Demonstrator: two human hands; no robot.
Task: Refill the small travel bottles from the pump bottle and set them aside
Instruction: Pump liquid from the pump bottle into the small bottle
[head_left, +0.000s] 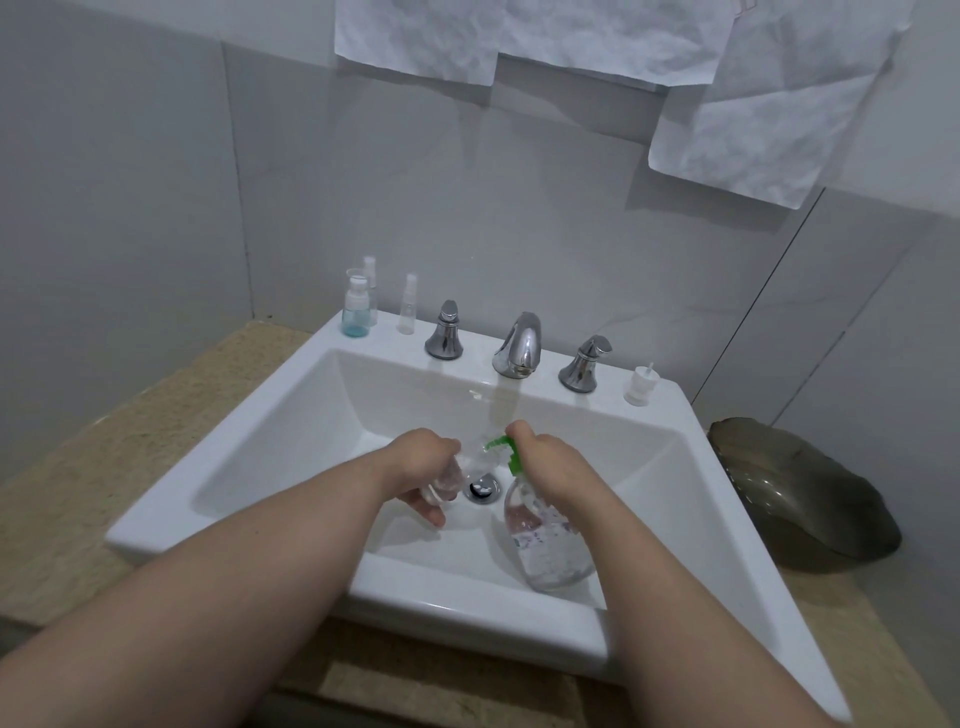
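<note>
Over the white sink (291, 395), my left hand (423, 467) grips a small clear travel bottle (451, 475), tilted with its mouth under the green nozzle. My right hand (550, 467) wraps around the neck of the clear pump bottle (545, 540), with a finger on its green pump head (506, 452). The pump bottle hangs above the basin and is partly full of clear liquid. At the sink's back left rim stand three more travel bottles: one holding blue liquid (356, 309), a clear one behind it (370, 280) and a slim spray bottle (407, 306).
A chrome faucet (519, 345) with two handles (445, 332) (584, 366) stands behind my hands. A loose white pump cap (642, 385) sits on the back right rim. The drain (483, 488) lies below the bottles. A dark glass dish (800, 493) rests on the speckled counter (104, 447) at right.
</note>
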